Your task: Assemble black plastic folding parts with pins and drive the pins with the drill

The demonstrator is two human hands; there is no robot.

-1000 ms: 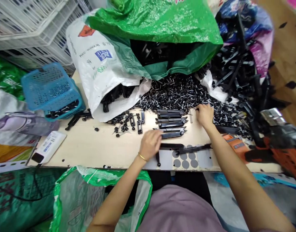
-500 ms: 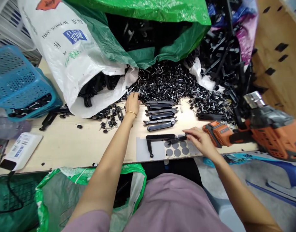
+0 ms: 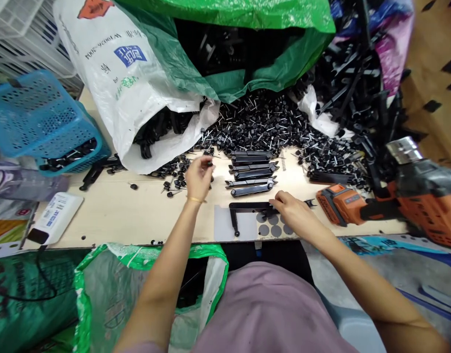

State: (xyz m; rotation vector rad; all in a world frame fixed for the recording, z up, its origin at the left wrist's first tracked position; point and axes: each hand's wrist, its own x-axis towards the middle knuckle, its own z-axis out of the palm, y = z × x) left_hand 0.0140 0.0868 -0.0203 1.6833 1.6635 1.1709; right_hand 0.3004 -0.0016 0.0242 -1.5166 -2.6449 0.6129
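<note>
My left hand (image 3: 198, 177) is raised a little in front of the pile of small black-headed pins (image 3: 256, 122). Its fingertips pinch a small black piece (image 3: 209, 163), apparently one of these pins. At the front edge, my right hand (image 3: 293, 208) is closed over a black plastic bar (image 3: 309, 202) whose forked end pokes out to the right; the fingers cover much of it. Its fingertips touch the right end of an L-shaped pair of black bars (image 3: 249, 207) lying on the grey sheet (image 3: 225, 225). Several black bar pieces (image 3: 252, 174) lie stacked in a row behind.
An orange cordless power tool (image 3: 424, 201) lies at the right. White (image 3: 137, 88) and green (image 3: 225, 88) bags of black parts stand behind. At the left are a blue basket (image 3: 48, 127) and a white box-shaped device (image 3: 58, 218). An open bag (image 3: 118, 284) hangs below the table edge.
My left hand has drawn back from the pin pile toward me, a small black piece in its fingertips. My right hand has moved left with the black bar, reaching the end of the L-shaped pair.
</note>
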